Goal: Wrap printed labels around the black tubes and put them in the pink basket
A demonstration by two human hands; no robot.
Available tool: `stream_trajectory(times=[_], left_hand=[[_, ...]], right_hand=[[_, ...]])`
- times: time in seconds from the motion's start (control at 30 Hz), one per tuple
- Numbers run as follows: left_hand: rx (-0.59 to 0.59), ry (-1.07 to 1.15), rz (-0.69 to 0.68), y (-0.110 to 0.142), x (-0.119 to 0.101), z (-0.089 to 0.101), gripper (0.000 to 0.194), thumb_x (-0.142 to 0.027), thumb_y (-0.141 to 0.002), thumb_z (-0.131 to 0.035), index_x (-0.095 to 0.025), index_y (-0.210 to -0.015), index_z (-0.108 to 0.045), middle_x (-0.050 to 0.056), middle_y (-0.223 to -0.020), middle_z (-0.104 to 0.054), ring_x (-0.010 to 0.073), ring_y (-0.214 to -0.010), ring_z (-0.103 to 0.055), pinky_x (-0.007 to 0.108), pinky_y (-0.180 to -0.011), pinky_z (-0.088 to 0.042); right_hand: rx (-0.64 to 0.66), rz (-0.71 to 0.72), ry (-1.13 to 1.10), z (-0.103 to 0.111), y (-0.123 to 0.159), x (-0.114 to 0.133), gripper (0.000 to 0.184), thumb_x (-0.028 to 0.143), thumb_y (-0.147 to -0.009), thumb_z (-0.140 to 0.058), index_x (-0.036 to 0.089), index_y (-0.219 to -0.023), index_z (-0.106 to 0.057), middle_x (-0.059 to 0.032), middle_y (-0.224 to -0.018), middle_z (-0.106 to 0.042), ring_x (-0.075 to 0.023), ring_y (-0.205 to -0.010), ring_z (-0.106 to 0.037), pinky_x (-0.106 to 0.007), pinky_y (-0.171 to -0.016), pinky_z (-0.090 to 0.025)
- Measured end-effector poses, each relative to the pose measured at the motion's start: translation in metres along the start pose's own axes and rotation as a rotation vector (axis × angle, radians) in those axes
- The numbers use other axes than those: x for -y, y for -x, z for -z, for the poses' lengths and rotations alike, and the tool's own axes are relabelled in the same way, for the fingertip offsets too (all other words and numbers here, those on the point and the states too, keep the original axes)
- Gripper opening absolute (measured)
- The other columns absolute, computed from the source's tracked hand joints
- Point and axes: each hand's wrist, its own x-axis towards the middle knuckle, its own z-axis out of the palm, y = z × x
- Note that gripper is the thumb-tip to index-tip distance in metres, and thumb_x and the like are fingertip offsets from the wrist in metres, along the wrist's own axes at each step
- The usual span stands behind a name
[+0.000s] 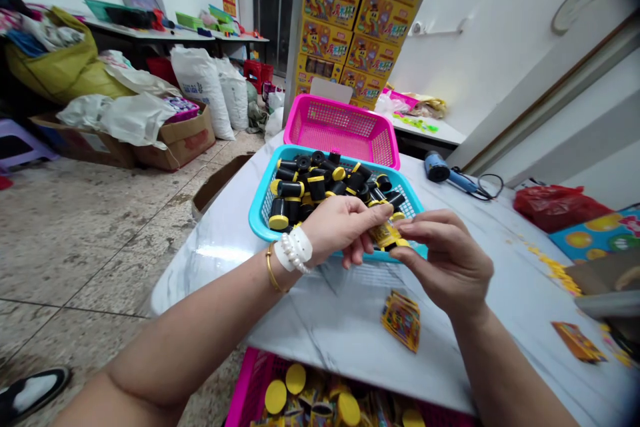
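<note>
Between both hands, over the front right of a blue basket [257, 210], is a small yellow-labelled canister [384, 236] with a yellow cap. My left hand [345, 223] grips its left end with thumb and fingers. Thumb and fingertips of my right hand [445, 260] pinch the other end near the cap. Black canisters with yellow caps [317, 188] lie jumbled in the blue basket. Just below my hands, a stack of printed yellow labels [401, 321] rests on the marble-patterned table [320, 313].
A pink basket [345, 123] stands behind the blue one. Labelled canisters [325, 407] fill another pink basket [243, 390] below the table's front edge. At right are a blue heat-gun-like tool [450, 173], more labels [577, 341] and small yellow pieces [550, 267]. Printed boxes [333, 0] are stacked behind.
</note>
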Motion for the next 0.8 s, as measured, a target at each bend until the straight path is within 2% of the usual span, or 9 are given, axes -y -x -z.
stream_trajectory(times=[0.07,0.17,0.37,0.47,0.53,0.63,0.8], left_hand=[[0.001,-0.037,-0.005,0.0,0.0,0.0,0.048,-0.06,-0.084,-0.069,-0.015,-0.071,-0.056,-0.002,-0.051,-0.061,0.0073,-0.033,-0.052,0.016,-0.031,-0.039],[-0.004,-0.058,0.001,0.001,-0.002,-0.001,0.048,-0.059,-0.084,-0.069,-0.015,-0.071,-0.055,-0.002,-0.051,-0.061,0.0071,-0.032,-0.051,0.016,-0.03,-0.038],[0.023,-0.058,0.001,0.002,-0.005,-0.003,0.053,-0.065,-0.082,-0.068,-0.016,-0.067,-0.052,-0.002,-0.049,-0.059,0.0078,-0.031,-0.051,0.016,-0.029,-0.037],[0.046,-0.082,-0.003,0.003,-0.004,-0.004,0.057,-0.07,-0.079,-0.068,-0.016,-0.067,-0.051,-0.002,-0.048,-0.058,0.0081,-0.03,-0.051,0.016,-0.029,-0.037],[0.036,-0.07,-0.005,0.003,-0.002,-0.003,0.058,-0.073,-0.08,-0.065,-0.016,-0.072,-0.052,-0.003,-0.048,-0.058,0.0085,-0.031,-0.052,0.016,-0.03,-0.038],[-0.012,-0.027,-0.01,0.001,0.0,-0.003,0.059,-0.074,-0.081,-0.062,-0.016,-0.084,-0.055,-0.002,-0.051,-0.061,0.0097,-0.034,-0.055,0.017,-0.033,-0.039],[-0.09,-0.021,-0.019,-0.001,0.002,-0.005,0.056,-0.071,-0.083,-0.062,-0.015,-0.084,-0.055,0.0,-0.056,-0.064,0.009,-0.039,-0.058,0.017,-0.037,-0.04]], right_hand=[[0.059,0.029,0.032,0.002,-0.002,0.002,0.028,0.008,-0.078,-0.078,0.028,-0.097,-0.073,-0.0036,-0.094,-0.065,-0.0216,-0.088,-0.069,-0.04,-0.079,-0.06],[0.08,0.079,0.104,0.003,-0.004,0.004,0.022,0.007,-0.08,-0.075,0.027,-0.089,-0.072,-0.003,-0.088,-0.066,-0.0197,-0.082,-0.067,-0.037,-0.074,-0.059],[0.084,0.094,0.083,0.001,-0.006,0.005,0.04,0.011,-0.076,-0.082,0.03,-0.11,-0.073,-0.0058,-0.106,-0.065,-0.0224,-0.095,-0.068,-0.039,-0.081,-0.061],[0.088,0.097,0.064,0.002,-0.011,0.014,0.037,0.007,-0.079,-0.078,0.033,-0.106,-0.076,-0.0034,-0.1,-0.067,-0.0189,-0.089,-0.069,-0.035,-0.078,-0.061],[0.125,0.043,0.021,0.007,-0.012,0.025,0.034,0.008,-0.078,-0.079,0.032,-0.102,-0.077,-0.0028,-0.096,-0.067,-0.0182,-0.085,-0.068,-0.034,-0.076,-0.061],[0.352,-0.096,-0.112,0.021,-0.003,0.048,0.026,0.012,-0.078,-0.08,0.029,-0.097,-0.077,-0.0036,-0.092,-0.068,-0.0181,-0.082,-0.069,-0.032,-0.071,-0.062],[0.751,-0.335,-0.32,0.037,0.046,0.08,0.015,0.015,-0.082,-0.078,0.024,-0.094,-0.077,-0.005,-0.091,-0.069,-0.0133,-0.077,-0.071,-0.022,-0.067,-0.06]])
